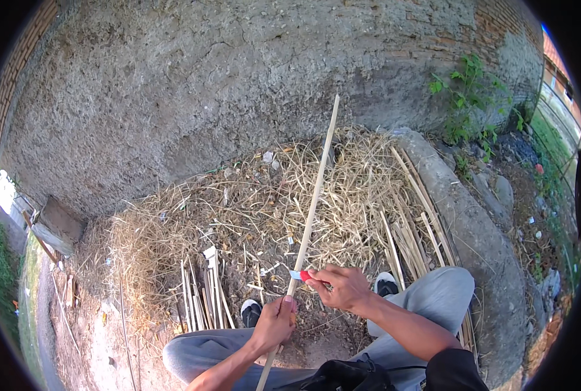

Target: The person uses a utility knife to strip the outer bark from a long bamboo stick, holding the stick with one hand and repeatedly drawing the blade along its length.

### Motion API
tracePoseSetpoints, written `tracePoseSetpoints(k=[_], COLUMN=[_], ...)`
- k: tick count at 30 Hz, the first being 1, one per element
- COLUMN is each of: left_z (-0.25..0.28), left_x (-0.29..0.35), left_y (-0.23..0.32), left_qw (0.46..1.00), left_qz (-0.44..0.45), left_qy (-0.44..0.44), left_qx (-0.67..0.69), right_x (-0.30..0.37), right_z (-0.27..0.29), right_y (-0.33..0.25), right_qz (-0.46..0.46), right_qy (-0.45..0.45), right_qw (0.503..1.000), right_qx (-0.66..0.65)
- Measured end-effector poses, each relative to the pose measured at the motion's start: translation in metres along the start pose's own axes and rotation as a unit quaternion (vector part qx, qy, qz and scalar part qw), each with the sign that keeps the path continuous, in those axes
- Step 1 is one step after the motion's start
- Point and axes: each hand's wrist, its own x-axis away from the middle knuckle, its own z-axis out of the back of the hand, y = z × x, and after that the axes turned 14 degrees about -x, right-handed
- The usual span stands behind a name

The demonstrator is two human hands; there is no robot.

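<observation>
A long, pale wooden stick (317, 189) slants up from between my knees toward the wall, its thin tip at the far end. My left hand (275, 324) is wrapped round its lower part, and the butt runs down past the hand between my legs. In my right hand (340, 287), just above the left, is a small knife with a red handle (305, 275). Its short, light blade lies across the stick and appears to touch it. My fingers hide part of the handle.
Curled shavings (342, 208) cover the ground ahead, up to a rough grey wall (238, 85). Split strips (202, 296) lie beyond my left knee, and more strips (411, 238) lie to the right beside a concrete kerb (479, 241). A leafy plant (469, 98) grows by the wall.
</observation>
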Motion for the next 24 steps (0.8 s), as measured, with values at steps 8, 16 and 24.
tracePoseSetpoints(k=[8, 16, 24], left_z=[-0.003, 0.018, 0.023], left_x=[0.017, 0.000, -0.001], left_y=[-0.045, 0.006, 0.010], left_qw=[0.987, 0.979, 0.960], left_qz=[-0.109, 0.040, 0.081], left_qy=[-0.010, -0.099, -0.120], left_qx=[-0.121, 0.171, 0.241], right_x=[-0.039, -0.018, -0.021], right_z=[0.075, 0.043, 0.029], right_y=[0.047, 0.035, 0.004], right_qz=[-0.193, -0.276, -0.166], right_qy=[0.110, 0.158, 0.073], right_qw=[0.975, 0.943, 0.972], right_qx=[0.024, -0.093, -0.148])
